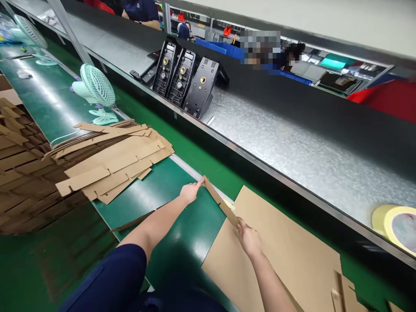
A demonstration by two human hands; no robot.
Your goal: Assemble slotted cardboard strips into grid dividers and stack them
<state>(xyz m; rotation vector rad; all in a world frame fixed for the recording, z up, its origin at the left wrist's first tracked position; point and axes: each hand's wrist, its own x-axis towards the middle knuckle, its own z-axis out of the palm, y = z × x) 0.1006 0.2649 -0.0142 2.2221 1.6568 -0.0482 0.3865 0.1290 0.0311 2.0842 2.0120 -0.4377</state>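
Observation:
A narrow brown cardboard strip (219, 201) with slots cut in it is held up on edge over the green table (191, 236). My left hand (191, 191) pinches its far end, and my right hand (249, 238) grips the near end. Beneath my right hand and forearm lies a large flat cardboard sheet (286, 240). Another thin strip (134, 222) stands on edge, partly hidden behind my left forearm. A fanned pile of slotted cardboard pieces (120, 160) rests on the table to the left.
Beyond the table runs a metal-topped line (260, 125) carrying black housings (201, 86) and a yellow tape roll (394, 225). A mint clip fan (97, 86) stands at the left, with cardboard dividers (19, 173) stacked below. Slotted cardboard (349, 292) lies lower right. Other people sit across the line.

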